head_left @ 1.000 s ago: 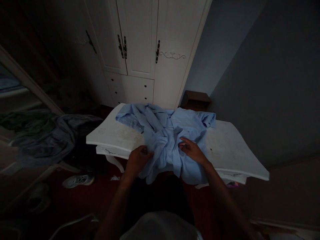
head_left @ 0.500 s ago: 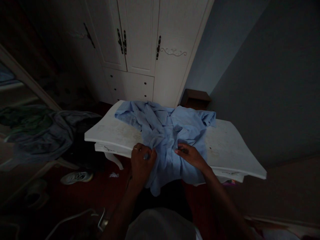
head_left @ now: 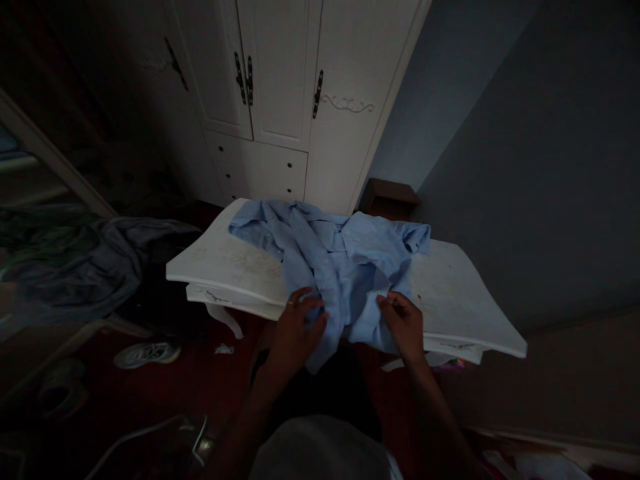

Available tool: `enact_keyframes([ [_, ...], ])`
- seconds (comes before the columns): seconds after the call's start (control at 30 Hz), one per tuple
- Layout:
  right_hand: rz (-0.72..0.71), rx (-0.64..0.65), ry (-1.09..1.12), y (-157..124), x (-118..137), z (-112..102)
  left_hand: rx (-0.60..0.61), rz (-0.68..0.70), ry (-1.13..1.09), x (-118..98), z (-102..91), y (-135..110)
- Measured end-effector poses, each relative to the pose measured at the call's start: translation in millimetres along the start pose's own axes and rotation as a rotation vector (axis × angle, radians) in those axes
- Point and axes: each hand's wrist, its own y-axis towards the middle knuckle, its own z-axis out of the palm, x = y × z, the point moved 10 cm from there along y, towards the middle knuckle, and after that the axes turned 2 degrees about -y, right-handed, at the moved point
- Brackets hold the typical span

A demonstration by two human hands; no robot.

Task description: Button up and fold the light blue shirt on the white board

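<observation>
My light-blue cloth shirt (head_left: 327, 257) lies rumpled across the middle of the white wooden table (head_left: 460, 287) with curved edges, its hem hanging over the near side; my left hand (head_left: 299, 328) rests at its near left part, thumb and fingers apart, while my right hand (head_left: 404, 323) pinches its near right part

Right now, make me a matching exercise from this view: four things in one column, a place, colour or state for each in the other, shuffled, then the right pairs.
1. shirt
2. pale shoe
3. low box
4. wardrobe

A. on the red floor
B. white, with dark handles
C. wrinkled, hanging over the near edge of the white table
D. brown

Pairs: 1-C, 2-A, 3-D, 4-B
</observation>
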Motion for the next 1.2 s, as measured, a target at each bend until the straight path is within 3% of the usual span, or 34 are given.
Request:
enact_keyframes([
  [0.07,0.030,-0.083,0.034,-3,-5,-8,-0.146,-0.016,0.029,14,-30.9,5],
  [0.13,0.035,-0.122,0.062,-7,-7,-9,-0.153,-0.086,0.018,34,-39.7,8],
  [0.2,0.024,-0.121,0.082,-12,-5,-4,-0.021,-0.176,-0.030,51,-24.0,6],
  [0.27,-0.005,-0.034,0.069,-18,0,10,0.145,-0.215,-0.090,56,4.0,-3],
  [0.4,-0.104,0.433,-0.067,-30,9,61,0.448,-0.209,-0.261,40,60.9,-29],
  [0.43,-0.102,0.502,-0.083,-31,6,66,0.510,-0.209,-0.320,35,70.0,-35],
  [0.5,-0.057,0.487,-0.077,-23,-1,59,0.565,-0.203,-0.427,28,74.5,-39],
  [0.6,-0.016,0.319,-0.044,-5,-8,30,0.467,-0.223,-0.485,35,49.6,-25],
  [0.77,-0.034,0.267,-0.040,19,-6,10,-0.014,-0.195,-0.260,73,-46.3,30],
  [0.87,-0.076,0.240,-0.070,36,-2,9,-0.175,-0.193,-0.094,92,-85.7,64],
  [0.93,-0.110,0.225,-0.084,47,3,14,-0.203,-0.305,-0.080,110,-93.6,84],
  [1.03,-0.162,0.258,-0.074,58,14,37,-0.141,-0.486,-0.199,128,-78.7,108],
  [1.2,-0.255,0.443,-0.218,58,39,114,-0.087,-0.545,-0.160,129,-54.8,132],
])
